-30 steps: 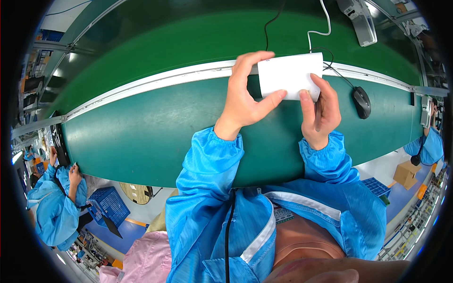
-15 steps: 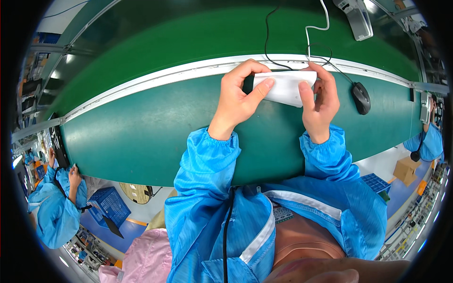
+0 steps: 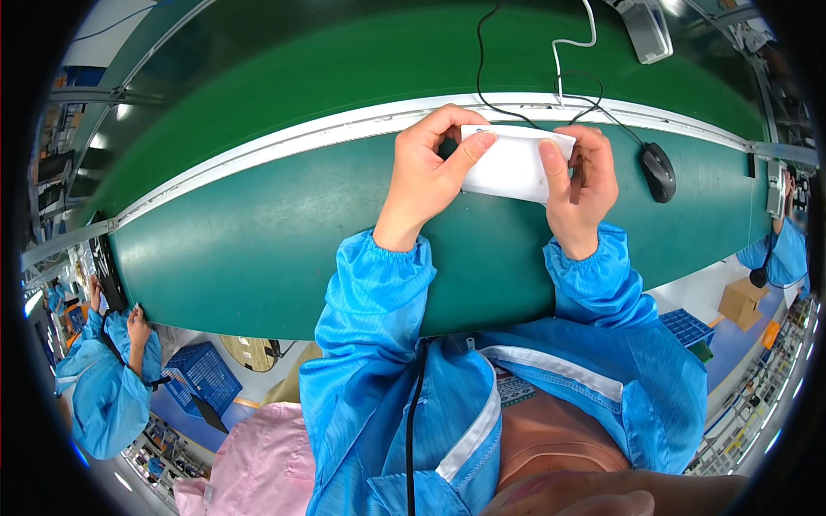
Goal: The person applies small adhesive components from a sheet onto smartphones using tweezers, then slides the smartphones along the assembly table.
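Between my two hands is a flat white box-like piece (image 3: 509, 169), held above the green mat near the white rail. My left hand (image 3: 436, 163) is closed on its left end, thumb on the face toward me and fingers behind. At the right end my right hand (image 3: 579, 176) grips it the same way, thumb pressed on the face. A thin edge shows along its top, with a small blue spot near my left thumb. The far side of the piece is hidden.
A black computer mouse (image 3: 658, 175) lies right of my right hand, its cable running to the rail (image 3: 344, 135). Farther back are a white cable (image 3: 557, 64) and a grey-white device (image 3: 645, 34). Co-workers in blue sit at far left (image 3: 107, 378) and far right. A blue crate (image 3: 202, 378) stands beside the bench.
The white piece has tilted, so its face shows more fully and its top edge has come into view. Both hands keep their grip, with the thumbs shifted slightly.
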Available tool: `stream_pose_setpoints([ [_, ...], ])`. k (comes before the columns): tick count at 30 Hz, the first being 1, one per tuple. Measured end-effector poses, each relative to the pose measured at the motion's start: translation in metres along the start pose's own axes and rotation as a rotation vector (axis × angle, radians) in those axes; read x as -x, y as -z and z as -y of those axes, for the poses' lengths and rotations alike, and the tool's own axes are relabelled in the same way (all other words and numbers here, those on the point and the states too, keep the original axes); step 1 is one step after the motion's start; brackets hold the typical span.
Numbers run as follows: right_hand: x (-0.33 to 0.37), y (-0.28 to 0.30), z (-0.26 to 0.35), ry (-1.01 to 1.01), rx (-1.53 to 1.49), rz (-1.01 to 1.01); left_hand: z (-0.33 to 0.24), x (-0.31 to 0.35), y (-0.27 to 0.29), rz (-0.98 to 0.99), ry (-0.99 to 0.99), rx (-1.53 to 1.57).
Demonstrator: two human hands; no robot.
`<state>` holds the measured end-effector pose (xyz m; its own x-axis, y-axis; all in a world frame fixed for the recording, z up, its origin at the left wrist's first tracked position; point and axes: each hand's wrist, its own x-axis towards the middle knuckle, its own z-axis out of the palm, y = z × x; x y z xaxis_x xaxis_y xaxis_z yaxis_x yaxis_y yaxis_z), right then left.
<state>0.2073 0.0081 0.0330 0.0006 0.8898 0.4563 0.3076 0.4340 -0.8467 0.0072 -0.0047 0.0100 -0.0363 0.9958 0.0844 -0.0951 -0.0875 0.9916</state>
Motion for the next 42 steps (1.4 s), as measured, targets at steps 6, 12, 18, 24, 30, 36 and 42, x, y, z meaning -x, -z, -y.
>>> stream_pose_setpoints([
  [6, -0.001, 0.002, 0.004, 0.078, 0.052, -0.027, 0.006, 0.005, -0.010, -0.104, 0.038, 0.053],
  [12, -0.034, 0.025, 0.009, 0.257, 0.201, -0.093, 0.005, 0.003, -0.012, -0.128, 0.042, 0.121],
  [18, -0.151, 0.062, -0.050, 0.345, 0.763, -0.047, 0.007, 0.001, -0.012, -0.076, 0.027, -0.005],
  [24, -0.280, 0.068, -0.108, 0.411, 1.224, 0.282, 0.009, 0.000, -0.013, -0.051, 0.060, -0.016],
  [30, -0.330, 0.034, -0.097, 0.200, 1.425, 0.500, 0.000, 0.002, -0.009, -0.045, 0.086, -0.066],
  [36, -0.337, 0.012, -0.087, 0.078, 1.406, 0.552, 0.002, 0.001, -0.007, -0.031, 0.054, -0.077],
  [42, -0.336, 0.005, -0.070, 0.184, 1.303, 0.636, 0.001, 0.001, -0.005, -0.046, 0.056, -0.056],
])
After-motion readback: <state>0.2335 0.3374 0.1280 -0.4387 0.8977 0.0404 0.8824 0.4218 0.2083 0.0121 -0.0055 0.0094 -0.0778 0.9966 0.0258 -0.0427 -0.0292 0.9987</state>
